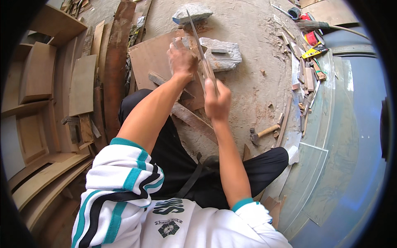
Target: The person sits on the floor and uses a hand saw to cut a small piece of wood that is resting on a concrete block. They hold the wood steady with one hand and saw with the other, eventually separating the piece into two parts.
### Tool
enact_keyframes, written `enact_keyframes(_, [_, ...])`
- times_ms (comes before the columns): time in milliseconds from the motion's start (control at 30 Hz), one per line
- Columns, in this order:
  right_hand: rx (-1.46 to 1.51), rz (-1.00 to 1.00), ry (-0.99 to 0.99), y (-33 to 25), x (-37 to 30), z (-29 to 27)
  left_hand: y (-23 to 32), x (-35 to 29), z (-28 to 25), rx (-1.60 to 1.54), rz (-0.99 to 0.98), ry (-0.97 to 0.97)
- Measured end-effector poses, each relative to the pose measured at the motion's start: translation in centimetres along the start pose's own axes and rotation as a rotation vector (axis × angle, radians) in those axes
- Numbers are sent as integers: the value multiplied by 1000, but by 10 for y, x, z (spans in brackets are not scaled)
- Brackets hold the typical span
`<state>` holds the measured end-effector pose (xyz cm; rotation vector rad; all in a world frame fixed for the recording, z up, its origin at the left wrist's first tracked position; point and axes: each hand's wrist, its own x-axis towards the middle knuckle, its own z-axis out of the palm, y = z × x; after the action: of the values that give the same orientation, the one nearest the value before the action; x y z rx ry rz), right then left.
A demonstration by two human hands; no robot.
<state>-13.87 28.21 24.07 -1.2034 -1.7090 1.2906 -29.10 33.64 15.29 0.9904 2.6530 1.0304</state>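
My left hand (182, 60) is closed over a piece of wood above a flat brown board (147, 56), its fingers hiding most of what they grip. My right hand (217, 101) is slightly blurred and wraps round the handle of a long-bladed hand tool (194, 35). That tool points away from me, nearly edge-on, so I cannot tell whether the blade has teeth. Its blade passes just right of my left hand. Beside it lies a white stone block (225, 62) with a small grey bar (218, 51) on top. Farther off rests another pale stone (192, 14).
A hammer (264, 133) lies on the floor right of my legs. Wood offcuts (308, 78), a broom (312, 25) and glass sheets (343, 124) line the right side. Planks (118, 62) and wooden cabinet parts (39, 72) stand along the left. A wood strip (194, 120) lies before me.
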Motion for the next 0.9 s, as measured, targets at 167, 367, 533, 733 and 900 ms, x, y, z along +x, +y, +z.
enact_keyframes(167, [-78,140,-88,-15,-160,-68,-13,4,-5,-25,15,48])
enact_keyframes(367, [-85,-68,-7,2,-42,-6,2,0,-4,-60,-28,-15])
enact_keyframes(533, [-10,0,-40,2,-48,-19,0,-1,-10,-24,-59,-28])
enact_keyframes(733, [-37,97,-61,-24,-142,-63,-8,1,-12,-29,-60,16])
enact_keyframes(900, [-21,21,21,10,6,3,1,2,-2,-46,-22,-16])
